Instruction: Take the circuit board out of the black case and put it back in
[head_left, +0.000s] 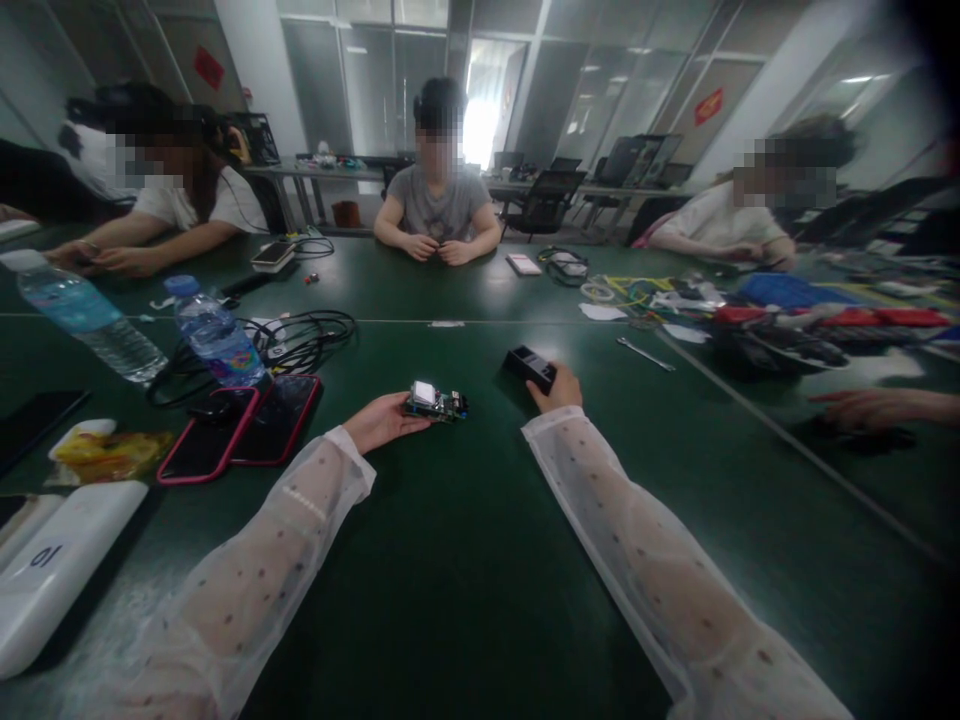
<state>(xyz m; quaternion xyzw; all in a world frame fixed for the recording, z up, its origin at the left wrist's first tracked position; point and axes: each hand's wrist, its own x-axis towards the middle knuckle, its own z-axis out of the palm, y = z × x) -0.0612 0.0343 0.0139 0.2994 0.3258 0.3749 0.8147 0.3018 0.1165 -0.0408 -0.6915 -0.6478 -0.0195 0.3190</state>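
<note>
My left hand (pixel 382 422) grips a small circuit board (pixel 437 401) by its left end, just over the green table. A white square part sits on top of the board, and its right end has dark connectors. To the right, my right hand (pixel 556 388) is closed around the near end of a black rectangular case (pixel 529 368), which is tilted and has a greyish patch on its upper face. A gap of bare green tabletop (pixel 480 500) lies between the two hands. My fingers partly cover both things.
At left are two phones (pixel 274 420), a water bottle (pixel 217 330), a larger bottle (pixel 94 315), black cables (pixel 315 335) and a white device (pixel 60 570). A wrench (pixel 645 354) lies at right, before piled cables and bags (pixel 795 310). Another person's hand (pixel 885 408) reaches in; several people sit around.
</note>
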